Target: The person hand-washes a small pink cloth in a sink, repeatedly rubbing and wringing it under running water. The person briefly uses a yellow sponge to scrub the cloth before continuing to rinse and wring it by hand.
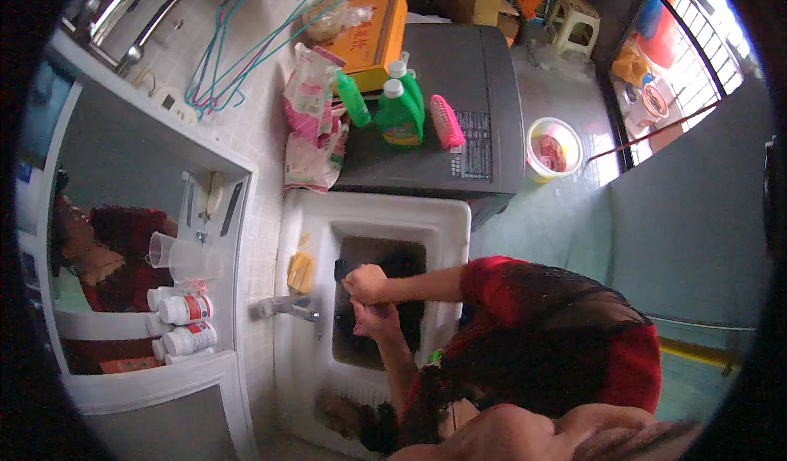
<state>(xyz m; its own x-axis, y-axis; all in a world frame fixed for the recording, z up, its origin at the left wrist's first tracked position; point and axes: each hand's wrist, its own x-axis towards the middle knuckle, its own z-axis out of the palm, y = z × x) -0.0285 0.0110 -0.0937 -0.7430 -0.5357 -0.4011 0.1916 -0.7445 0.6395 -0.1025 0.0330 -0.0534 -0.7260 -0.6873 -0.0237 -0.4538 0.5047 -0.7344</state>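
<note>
A white laundry sink (295,344) lies before me, its basin filled with something dark that may be cloth or murky water. My right hand (367,283) is curled into a fist over the basin. Just below it in the view, my left hand (374,319) meets it, the two touching. Whatever lies between or inside them is hidden. A small black thing (339,270) shows at the basin's edge beside the right fingers. A yellow bar of soap (300,273) rests on the sink's ledge, near the metal faucet (289,307). Dark brown material (344,415) lies blurred at the sink's lower end.
On a grey washing machine (455,61) stand green bottles (401,117), a pink scrubbing brush (447,122), pink-white packets (310,153) and an orange box (375,31). A bucket (553,150) is on the floor. A mirror cabinet (243,215) and hangers (215,61) are on the wall.
</note>
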